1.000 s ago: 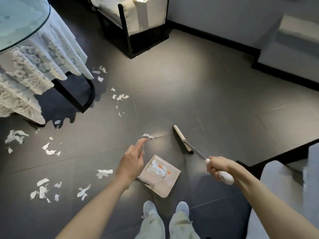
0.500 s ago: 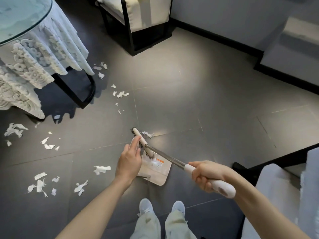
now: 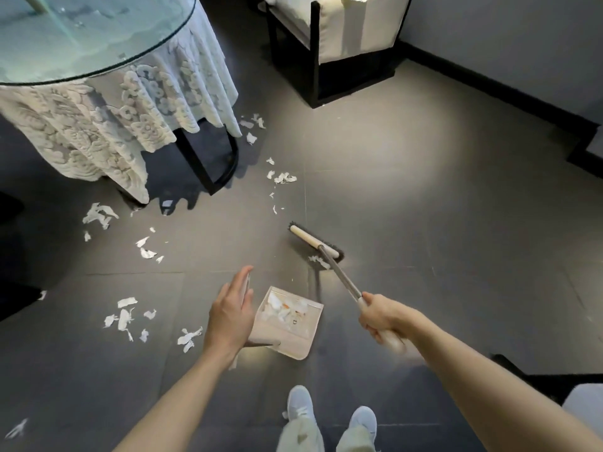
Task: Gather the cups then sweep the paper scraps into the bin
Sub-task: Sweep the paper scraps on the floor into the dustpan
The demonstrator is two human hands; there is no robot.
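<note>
Head view looks down at a dark floor (image 3: 424,288) where the sweeping is in the middle and, as I judge, less than half done. The dustpan (image 3: 287,334) stands in the lower centre of the frame and already holds a small heap of white paper, maybe five or six bits, too tangled to count exactly. One more piece (image 3: 319,261) lies against the bristles of the broom (image 3: 315,242), just above and to the right of the dustpan. Most scraps (image 3: 284,178) are not yet collected. I count about seven loose groups: two in the upper centre near the table (image 3: 98,37), three at the middle left, one just left of the dustpan, and a lone bit in the lower left corner. No cups and no bin are in the frame, so I cannot say whether the cups are gathered, and the emptying into the bin seems not yet done. The left hand (image 3: 233,316) has its fingers stretched almost straight and lays them along the thin upright handle of the dustpan, not curled round it. The right hand (image 3: 383,318) is clenched round the pale grip of the broom. There is one broom, one dustpan, one table, one chair (image 3: 329,31) at the top, and two shoes (image 3: 298,404) at the bottom.
</note>
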